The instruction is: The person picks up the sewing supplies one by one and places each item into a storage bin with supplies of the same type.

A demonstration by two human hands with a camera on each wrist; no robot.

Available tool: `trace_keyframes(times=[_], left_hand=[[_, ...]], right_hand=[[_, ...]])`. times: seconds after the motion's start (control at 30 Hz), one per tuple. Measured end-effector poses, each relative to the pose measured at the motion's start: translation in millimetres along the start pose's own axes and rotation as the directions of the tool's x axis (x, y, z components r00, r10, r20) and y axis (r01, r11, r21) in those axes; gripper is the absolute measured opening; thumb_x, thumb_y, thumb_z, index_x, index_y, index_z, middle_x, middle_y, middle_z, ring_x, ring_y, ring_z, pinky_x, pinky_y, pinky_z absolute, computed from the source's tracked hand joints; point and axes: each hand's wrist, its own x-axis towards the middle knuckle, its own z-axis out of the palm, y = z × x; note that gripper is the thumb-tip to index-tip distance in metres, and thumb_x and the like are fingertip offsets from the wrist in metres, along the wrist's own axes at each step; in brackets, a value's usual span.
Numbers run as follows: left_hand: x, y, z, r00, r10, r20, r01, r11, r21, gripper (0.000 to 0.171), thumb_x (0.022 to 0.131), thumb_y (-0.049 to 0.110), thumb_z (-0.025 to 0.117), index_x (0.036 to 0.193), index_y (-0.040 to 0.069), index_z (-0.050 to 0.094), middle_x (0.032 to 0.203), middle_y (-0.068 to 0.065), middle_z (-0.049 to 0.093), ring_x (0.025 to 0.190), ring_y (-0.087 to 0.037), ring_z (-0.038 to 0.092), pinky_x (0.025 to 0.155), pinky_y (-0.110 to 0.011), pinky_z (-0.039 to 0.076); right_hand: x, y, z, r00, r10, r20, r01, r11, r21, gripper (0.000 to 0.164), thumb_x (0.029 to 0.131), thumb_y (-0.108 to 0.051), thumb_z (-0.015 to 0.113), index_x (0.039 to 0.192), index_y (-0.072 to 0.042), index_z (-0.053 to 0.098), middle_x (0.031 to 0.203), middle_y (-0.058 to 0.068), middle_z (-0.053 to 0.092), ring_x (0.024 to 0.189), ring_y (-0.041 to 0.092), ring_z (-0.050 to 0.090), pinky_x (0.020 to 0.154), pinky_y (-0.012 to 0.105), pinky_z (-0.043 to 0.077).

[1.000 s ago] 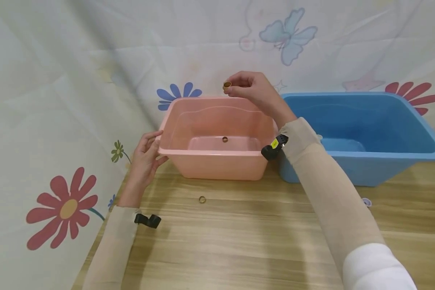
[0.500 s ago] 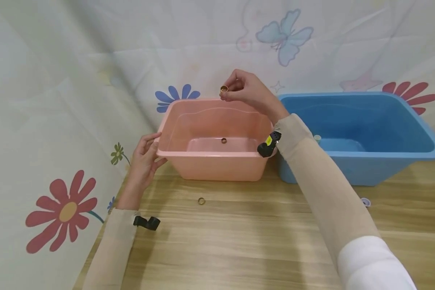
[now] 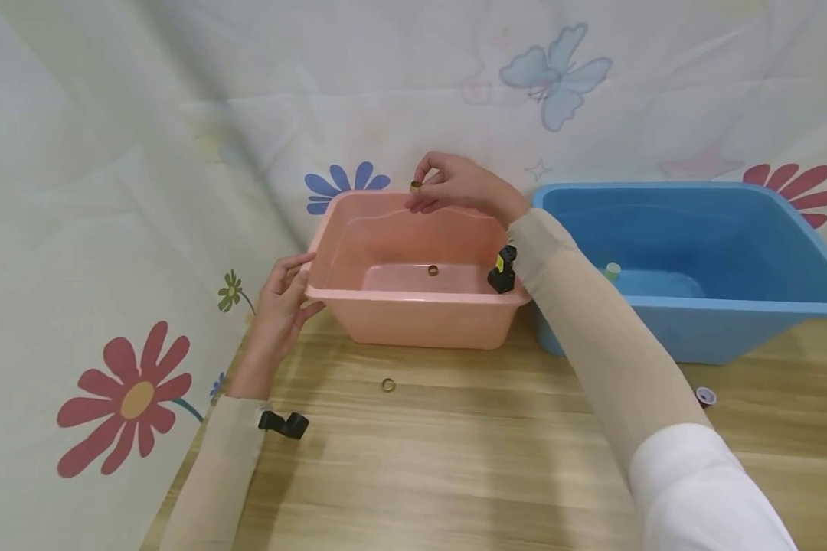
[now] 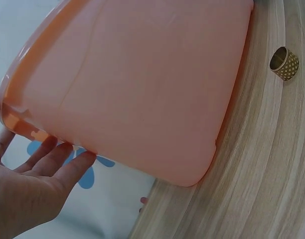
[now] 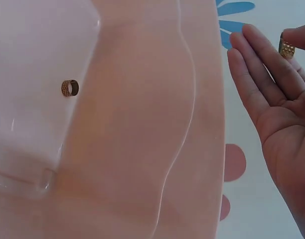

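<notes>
My right hand [image 3: 455,184] pinches a brass-coloured bushing [image 5: 287,49] with a dimpled surface between thumb and forefinger, above the back rim of a pink plastic tub [image 3: 420,323]. The other fingers of that hand stretch out loosely in the right wrist view. A second bushing [image 3: 433,270] of the same look lies on the tub's floor. Another bushing [image 4: 284,63] lies on the wooden table in front of the tub. My left hand [image 3: 281,302] holds the tub's left rim, its fingertips against the outside below the lip in the left wrist view.
A larger blue tub [image 3: 703,333] stands to the right of the pink one, with a small pale green ring-shaped piece [image 3: 612,271] inside. On the table [image 3: 455,459] near my right forearm lies a small white and purple ring [image 3: 706,396]. A printed curtain [image 3: 248,115] hangs behind and at left.
My right hand has moved slightly left and down with the bushing, and its wrist has turned. More of the pale green piece in the blue tub shows. My left hand stays on the rim.
</notes>
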Motion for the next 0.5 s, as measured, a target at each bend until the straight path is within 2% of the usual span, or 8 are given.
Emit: trace_keyframes(times=[0.13, 0.37, 0.5], left_hand=[[-0.1, 0.3, 0.3, 1.000, 0.002, -0.008, -0.002, 1.000, 0.007, 0.037, 0.103, 0.024, 0.062, 0.138, 0.014, 0.056, 0.137, -0.007, 0.053, 0.103, -0.021, 0.066, 0.082, -0.032, 0.061], [-1.2, 0.2, 0.6, 1.000, 0.004, -0.003, -0.004, 1.000, 0.014, 0.036, 0.103, 0.023, 0.061, 0.138, 0.014, 0.055, 0.137, -0.008, 0.053, 0.105, -0.022, 0.065, 0.082, -0.032, 0.061], [-0.5, -0.3, 1.3, 1.000, 0.009, -0.005, -0.009, 1.000, 0.002, 0.035, 0.104, 0.022, 0.060, 0.137, 0.013, 0.056, 0.136, -0.008, 0.053, 0.104, -0.022, 0.066, 0.081, -0.031, 0.061]], right_hand=[[7.5, -0.8, 4.3, 0.998, 0.008, 0.055, -0.003, 0.996, -0.090, 0.029, 0.097, -0.018, 0.071, 0.116, -0.006, 0.054, 0.114, 0.016, 0.073, 0.104, 0.022, 0.071, 0.098, 0.039, 0.055], [17.7, 2.9, 12.0, 0.995, -0.015, 0.103, 0.037, 0.975, -0.218, 0.019, 0.094, -0.014, 0.074, 0.111, -0.008, 0.066, 0.113, 0.007, 0.074, 0.109, 0.014, 0.068, 0.095, 0.031, 0.053], [19.4, 2.5, 14.8, 0.991, -0.011, 0.135, 0.045, 0.966, -0.256, 0.019, 0.094, -0.013, 0.075, 0.111, -0.007, 0.069, 0.114, 0.006, 0.073, 0.109, 0.016, 0.068, 0.096, 0.031, 0.054]])
